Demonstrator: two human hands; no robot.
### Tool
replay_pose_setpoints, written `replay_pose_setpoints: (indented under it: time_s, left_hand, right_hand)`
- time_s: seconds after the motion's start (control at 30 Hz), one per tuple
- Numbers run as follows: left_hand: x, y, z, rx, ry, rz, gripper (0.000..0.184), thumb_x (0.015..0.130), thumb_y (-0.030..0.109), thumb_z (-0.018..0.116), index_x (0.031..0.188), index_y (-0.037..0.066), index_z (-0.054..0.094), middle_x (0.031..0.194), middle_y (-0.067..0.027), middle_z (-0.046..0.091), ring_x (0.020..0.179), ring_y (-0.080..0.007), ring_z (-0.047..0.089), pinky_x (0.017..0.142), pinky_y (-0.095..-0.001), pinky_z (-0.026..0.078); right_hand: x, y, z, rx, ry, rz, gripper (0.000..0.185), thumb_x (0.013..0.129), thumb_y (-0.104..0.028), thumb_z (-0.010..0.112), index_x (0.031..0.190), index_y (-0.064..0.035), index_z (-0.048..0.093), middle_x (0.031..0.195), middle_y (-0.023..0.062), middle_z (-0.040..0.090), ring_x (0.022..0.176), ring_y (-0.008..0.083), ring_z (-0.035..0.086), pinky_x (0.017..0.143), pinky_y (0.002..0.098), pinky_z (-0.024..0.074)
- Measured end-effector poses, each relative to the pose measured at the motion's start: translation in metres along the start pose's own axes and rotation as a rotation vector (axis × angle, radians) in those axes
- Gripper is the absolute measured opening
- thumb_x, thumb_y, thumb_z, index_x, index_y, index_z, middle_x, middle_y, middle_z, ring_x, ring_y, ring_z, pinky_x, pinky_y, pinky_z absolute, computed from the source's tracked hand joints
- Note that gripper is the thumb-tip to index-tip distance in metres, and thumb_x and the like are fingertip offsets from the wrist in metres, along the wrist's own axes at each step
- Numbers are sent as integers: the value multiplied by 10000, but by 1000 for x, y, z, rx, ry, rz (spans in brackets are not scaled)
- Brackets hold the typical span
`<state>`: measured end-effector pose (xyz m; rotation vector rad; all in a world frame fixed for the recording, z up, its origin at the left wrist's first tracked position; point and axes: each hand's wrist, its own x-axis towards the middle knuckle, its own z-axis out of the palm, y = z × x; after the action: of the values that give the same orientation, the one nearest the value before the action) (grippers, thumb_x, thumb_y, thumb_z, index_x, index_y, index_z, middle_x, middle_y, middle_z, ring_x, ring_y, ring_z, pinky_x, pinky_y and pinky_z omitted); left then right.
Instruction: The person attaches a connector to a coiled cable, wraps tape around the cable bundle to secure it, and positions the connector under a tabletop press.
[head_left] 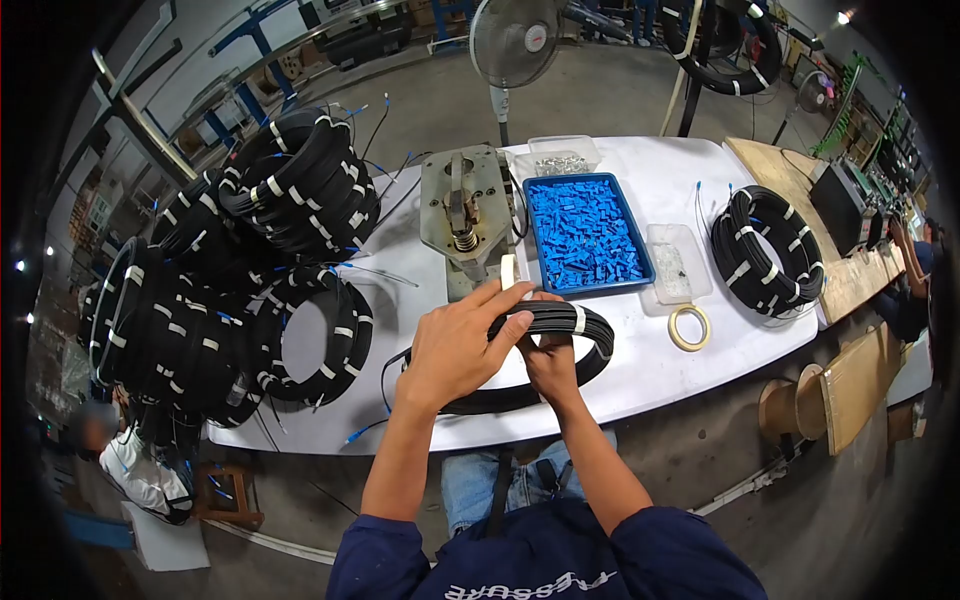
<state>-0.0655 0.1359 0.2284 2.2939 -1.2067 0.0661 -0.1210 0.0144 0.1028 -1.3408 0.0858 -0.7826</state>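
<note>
A coil of black cable (597, 340) lies in front of me at the table's near edge, with a white tape band on its right part. My left hand (455, 340) is closed over the coil's far left side, thumb on top. My right hand (552, 365) reaches through the ring and grips the same bundle from inside, its fingers partly hidden under the cable. A cream tape roll (508, 271) stands edge-on at my left fingertips; which hand supports it, I cannot tell. Blue-tipped cable ends (356, 436) stick out at the coil's left.
Behind the coil stands a metal press (463, 210). A blue tray (648, 277) holds many small blue connectors. To its right are a clear plastic box (672, 262), another tape roll (689, 328) and a taped coil (768, 250). Stacked coils (300, 190) crowd the left. A fan (515, 40) stands behind.
</note>
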Motion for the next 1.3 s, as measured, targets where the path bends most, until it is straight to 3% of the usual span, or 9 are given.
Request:
replay_pose_setpoints:
  time_s: [0.17, 0.23, 0.37, 0.43, 0.5, 0.53, 0.63, 0.87, 1.3]
  left_hand:
    - [-5, 1, -4, -101, 58, -38, 365, 964, 389, 551, 1262, 206, 652, 1174, -157, 656, 919, -365, 667, 762, -417, 528]
    - [-11, -2, -2, -44, 79, 11, 381, 971, 423, 533, 1264, 206, 643, 1184, -142, 659, 846, -364, 678, 709, -429, 540]
    - [-12, 17, -10, -24, -10, -20, 361, 969, 394, 544, 1270, 223, 647, 1171, -143, 651, 831, -352, 672, 709, -408, 529]
    - [-14, 20, -5, 17, 6, 38, 381, 972, 399, 536, 1310, 244, 622, 1173, -145, 635, 766, -342, 672, 667, -408, 528]
    - [-14, 25, -6, 45, 22, -3, 408, 972, 402, 533, 1357, 275, 584, 1196, -145, 606, 727, -336, 668, 631, -412, 525]
    - [-14, 22, -5, 53, 11, 2, 435, 974, 414, 526, 1393, 299, 547, 1203, -140, 584, 710, -332, 662, 618, -415, 525]
    - [-15, 17, -6, 27, 15, -2, 454, 975, 419, 522, 1421, 334, 504, 1204, -149, 577, 715, -352, 661, 625, -429, 529]
    - [-13, 5, 8, -21, 133, -32, 1036, 897, 472, 628, 1538, 71, -80, 1213, -260, 542, 809, -478, 645, 670, -494, 543]
    - [1, 8, 15, -229, 177, -53, 991, 875, 423, 699, 1482, 83, -8, 1202, -193, 591, 706, -442, 665, 600, -514, 523]
  right_hand:
    - [-5, -96, -35, -780, -495, 257, 260, 882, -165, 715, 1055, 22, 663, 962, 150, 679, 824, 228, 628, 692, 360, 492]
    - [1, -121, -51, -305, -398, 453, 224, 895, -189, 700, 919, 34, 690, 811, 159, 659, 736, 230, 616, 647, 350, 480]
    - [73, -118, -41, -667, -259, 11, 413, 996, -336, 556, 845, 20, 698, 715, 93, 649, 729, 178, 601, 659, 328, 464]
    - [114, -82, -39, -671, -772, 192, 535, 1009, -481, 481, 1091, 6, 685, 988, 95, 695, 741, 206, 611, 724, 355, 497]
    - [119, -63, -30, -361, -692, 647, 700, 979, -598, 455, 1371, -23, 522, 1285, 117, 597, 694, 222, 593, 791, 377, 522]
    - [122, -63, -30, -147, -761, 732, 602, 1016, -496, 454, 1419, -49, 468, 1284, 130, 571, 1137, 185, 584, 945, 307, 520]
    - [125, -65, -27, 21, -774, 852, 635, 1006, -497, 467, 1452, -49, 407, 1332, 130, 541, 1201, 195, 569, 988, 335, 516]
    - [119, -107, -8, 231, -736, 756, 661, 896, -154, 664, 1467, -87, 337, 1348, 102, 480, 1147, 197, 568, 884, 327, 548]
    - [108, -126, -14, 213, -588, 434, 730, 774, -51, 751, 1427, -60, 426, 1295, 125, 475, 1128, 249, 583, 909, 371, 534]
